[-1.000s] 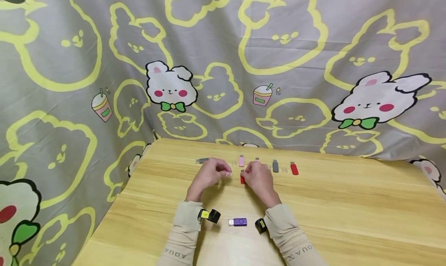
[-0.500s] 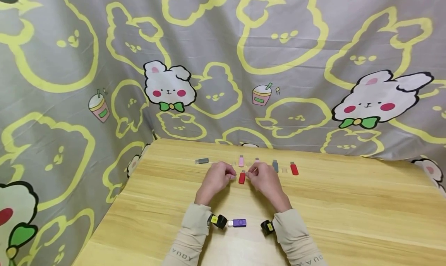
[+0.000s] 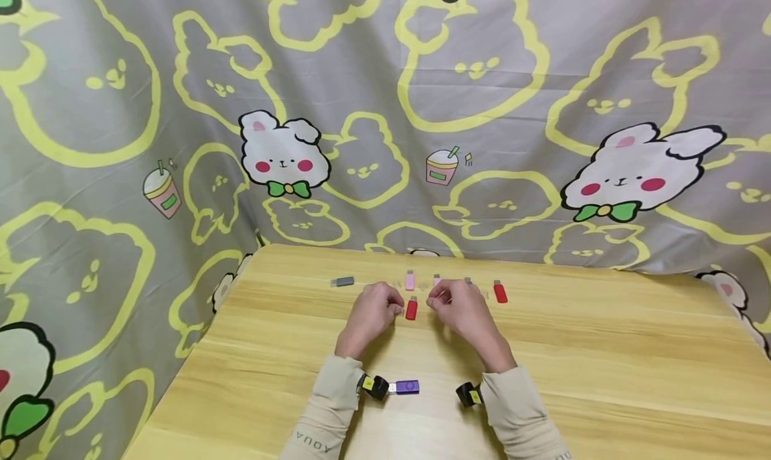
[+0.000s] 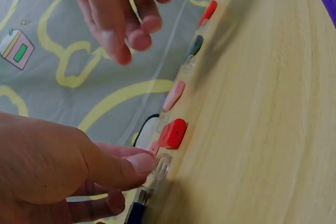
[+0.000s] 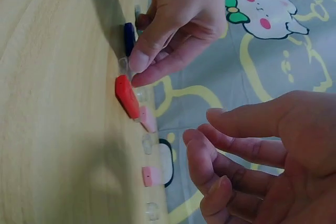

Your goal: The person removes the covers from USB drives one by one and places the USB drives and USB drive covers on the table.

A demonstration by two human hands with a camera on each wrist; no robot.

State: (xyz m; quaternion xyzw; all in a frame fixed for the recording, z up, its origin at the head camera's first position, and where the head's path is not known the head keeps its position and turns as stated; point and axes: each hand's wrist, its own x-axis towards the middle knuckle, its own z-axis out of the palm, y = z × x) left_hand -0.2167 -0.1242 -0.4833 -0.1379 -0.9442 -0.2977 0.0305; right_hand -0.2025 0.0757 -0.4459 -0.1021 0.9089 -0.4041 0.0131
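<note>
Left grip (image 3: 375, 309) pinches a clear cap (image 4: 165, 165), likely light, stiff, best held by its sides; right grip (image 3: 462, 309) loosely spread

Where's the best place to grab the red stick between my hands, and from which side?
I'd probably pinch the red stick by its long sides, behind the metal plug, coming from above and the right. It seems to lie flat, plug pointing away from you; your right hand is beside it, holding nothing, while your left hand pinches a clear cap.
</note>
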